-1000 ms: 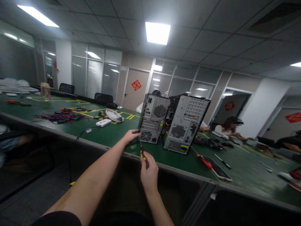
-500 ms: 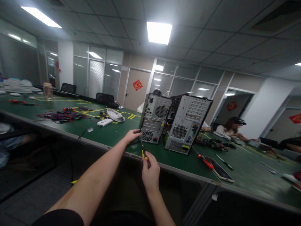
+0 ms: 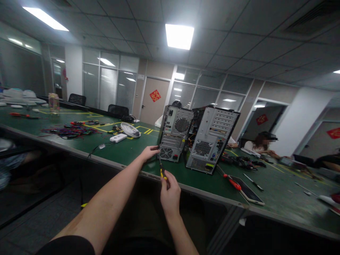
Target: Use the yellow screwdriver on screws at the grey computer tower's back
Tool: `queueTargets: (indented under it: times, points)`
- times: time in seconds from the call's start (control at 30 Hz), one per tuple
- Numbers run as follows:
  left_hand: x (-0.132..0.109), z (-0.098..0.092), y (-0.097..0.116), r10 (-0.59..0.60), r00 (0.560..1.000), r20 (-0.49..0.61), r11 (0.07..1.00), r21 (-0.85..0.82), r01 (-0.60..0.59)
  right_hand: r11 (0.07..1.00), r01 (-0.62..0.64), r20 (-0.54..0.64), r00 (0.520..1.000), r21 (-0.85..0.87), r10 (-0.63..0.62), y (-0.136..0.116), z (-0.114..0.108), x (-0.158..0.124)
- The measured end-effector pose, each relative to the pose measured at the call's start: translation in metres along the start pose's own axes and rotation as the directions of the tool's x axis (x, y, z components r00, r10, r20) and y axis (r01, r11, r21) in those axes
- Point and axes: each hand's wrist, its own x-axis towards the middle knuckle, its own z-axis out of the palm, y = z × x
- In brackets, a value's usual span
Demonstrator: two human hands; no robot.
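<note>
Two computer tower cases stand with their rear panels toward me, the narrower left case (image 3: 175, 136) and the right case (image 3: 211, 140). At the lower left edge of the left case, my left hand (image 3: 149, 153) rests against it with fingers stretched out. My right hand (image 3: 170, 191) is closed round the handle of a black and yellow screwdriver (image 3: 162, 173). Its shaft points up to the lower left corner of the left case. Where exactly the tip rests is too small to make out.
A red-handled screwdriver (image 3: 234, 184) touches a phone (image 3: 249, 190) right of the cases. Tangled wires (image 3: 70, 131), a white power bank-like block (image 3: 118, 138) and a white oval frame (image 3: 130, 130) lie left. Black cables (image 3: 244, 162) lie behind right; a person (image 3: 261, 146) sits beyond.
</note>
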Motion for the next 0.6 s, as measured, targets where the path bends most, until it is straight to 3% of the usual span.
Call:
queueTargets:
  times: [0.6]
  points:
    - [-0.0041,0.0,0.0058,-0.012,1.0,0.0,1.0,0.025,0.012,0.999,-0.017,0.0,1.0,0.028,0.017,-0.0028,-0.0002,-0.0036]
